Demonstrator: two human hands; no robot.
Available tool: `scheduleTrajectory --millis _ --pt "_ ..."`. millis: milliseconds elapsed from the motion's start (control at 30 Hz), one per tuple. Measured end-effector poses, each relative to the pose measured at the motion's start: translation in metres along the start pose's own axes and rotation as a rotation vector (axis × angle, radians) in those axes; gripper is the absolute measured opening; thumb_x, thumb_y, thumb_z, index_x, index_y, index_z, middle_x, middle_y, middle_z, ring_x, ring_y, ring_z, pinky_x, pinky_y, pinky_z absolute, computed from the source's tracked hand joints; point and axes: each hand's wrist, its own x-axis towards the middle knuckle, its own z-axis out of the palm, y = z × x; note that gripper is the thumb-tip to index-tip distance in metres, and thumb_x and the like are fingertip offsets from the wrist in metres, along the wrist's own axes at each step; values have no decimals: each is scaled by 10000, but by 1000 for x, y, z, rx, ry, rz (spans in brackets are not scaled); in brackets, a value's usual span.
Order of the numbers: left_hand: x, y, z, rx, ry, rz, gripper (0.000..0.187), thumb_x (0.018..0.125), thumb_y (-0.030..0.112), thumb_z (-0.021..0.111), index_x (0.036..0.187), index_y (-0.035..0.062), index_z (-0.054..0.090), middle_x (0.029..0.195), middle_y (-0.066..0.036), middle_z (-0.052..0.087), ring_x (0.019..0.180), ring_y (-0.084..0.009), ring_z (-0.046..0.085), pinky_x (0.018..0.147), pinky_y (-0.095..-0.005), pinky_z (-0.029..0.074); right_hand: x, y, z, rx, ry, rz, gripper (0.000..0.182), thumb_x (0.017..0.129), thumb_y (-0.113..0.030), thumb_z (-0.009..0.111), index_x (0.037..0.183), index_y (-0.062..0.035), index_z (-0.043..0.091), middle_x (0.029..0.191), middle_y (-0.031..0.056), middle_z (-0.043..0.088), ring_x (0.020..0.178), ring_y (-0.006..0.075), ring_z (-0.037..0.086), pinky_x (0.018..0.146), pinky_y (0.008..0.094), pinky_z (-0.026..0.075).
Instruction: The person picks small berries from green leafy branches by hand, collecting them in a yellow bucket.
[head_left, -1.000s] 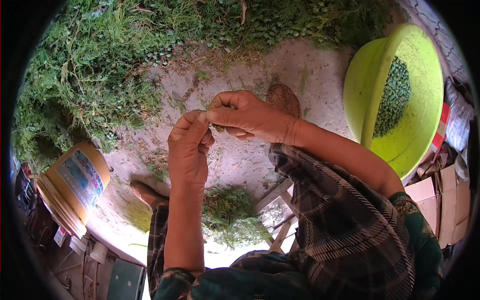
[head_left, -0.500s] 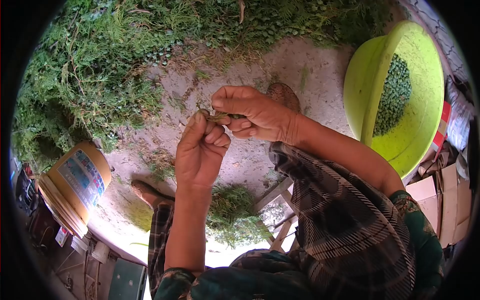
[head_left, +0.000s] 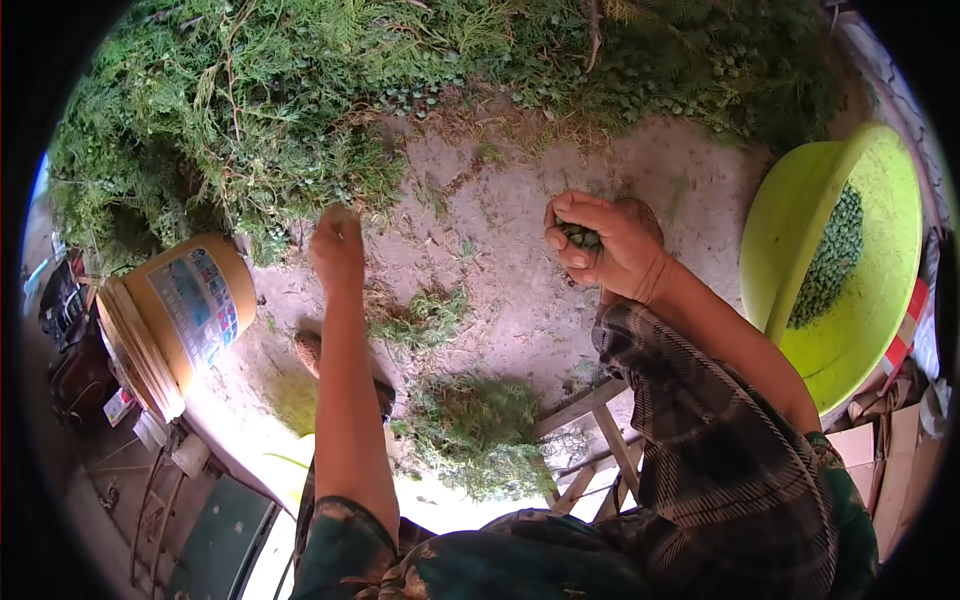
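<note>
The right hand (head_left: 608, 250) is curling around a few green pods (head_left: 578, 236), hiding most of them, so their number cannot be told. The left hand (head_left: 337, 240) is showing blurred against the heap of green plants (head_left: 220, 120), and whether its fingers are pinching anything cannot be told. Right of the right hand, the green basin (head_left: 800, 230) is running toward the dark edge of the view, its far rim lost there.

Yellow bucket (head_left: 185, 310) with a printed colour label (head_left: 205, 305), its text too small and blurred to read, no other legible writing
</note>
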Motion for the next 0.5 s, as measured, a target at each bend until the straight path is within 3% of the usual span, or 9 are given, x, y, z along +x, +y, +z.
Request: scheduleTrajectory --millis 67,200,333,400,433,500 --pt "32 6 14 109 156 -19 318 767 284 667 968 41 628 817 -159 658 717 -329 630 650 -424 478 0 2 1 43 -31 15 141 902 -183 502 923 -45 522 750 52 531 522 87 469 385 244 373" --pt "51 4 26 217 76 4 220 728 221 694 891 85 637 753 -175 635 717 -342 622 644 -424 473 2 5 1 5 -63 -32 167 919 -187 460 942 -27 499 799 74 521 540 100 487 374 245 385" --pt "26 3 24 168 56 40 188 756 165 659 902 49 628 795 -164 641 690 -305 632 616 -390 491 4 3 8 -20 -45 -10 177 895 -175 507 958 -12 537 790 64 553 574 102 524 402 263 453" --pt "16 -7 28 -661 -17 -351 194 803 113 594 969 12 588 857 -140 625 684 -250 630 578 -340 507 7 4 5 -33 -57 -15 179 894 -173 507 962 -11 540 803 67 556 592 100 538 401 259 462" --pt "9 -13 27 -659 -19 -354 194 803 113 594 969 12 588 857 -140 625 684 -250 630 578 -340 507 8 5 2 -34 -84 -15 183 896 -175 505 965 -9 540 816 70 560 612 100 547 407 259 472" --pt "-6 -14 19 -1311 -133 -520 218 838 69 544 1044 -3 533 910 -110 589 746 -191 612 579 -283 505 10 6 0 -37 -113 -18 187 898 -178 504 969 -8 539 829 72 563 632 100 557 413 258 482"
